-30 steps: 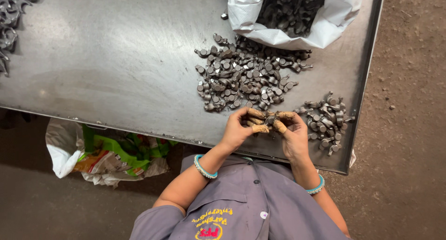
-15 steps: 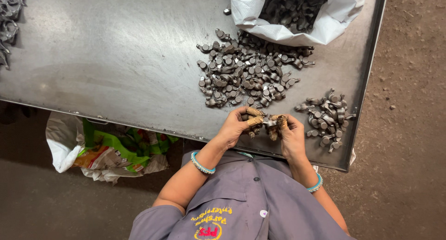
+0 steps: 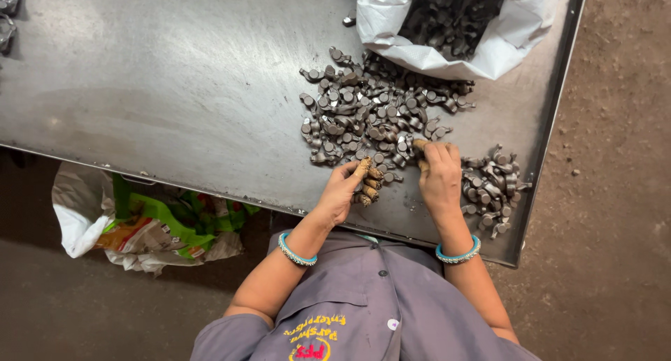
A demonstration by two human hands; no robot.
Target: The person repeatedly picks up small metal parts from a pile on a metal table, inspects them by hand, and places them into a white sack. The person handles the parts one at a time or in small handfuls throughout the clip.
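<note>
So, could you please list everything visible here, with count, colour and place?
Small dark metal parts: large pile, table centre.
Smaller pile of metal parts: beside right hand.
White plastic sack: one, holding more parts, table's far edge.
Grey metal table: one.
Crumpled white and green bags: on floor under table.
Turquoise bangles: two, on wrists.
Left hand: fingers curled, touching parts.
Right hand: resting on parts.

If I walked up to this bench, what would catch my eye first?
Probably the big pile of small dark metal parts in the middle of the grey metal table, spilling from an open white sack at its far edge. Next, the left hand and right hand working at the pile's near edge, beside a smaller heap.
</note>
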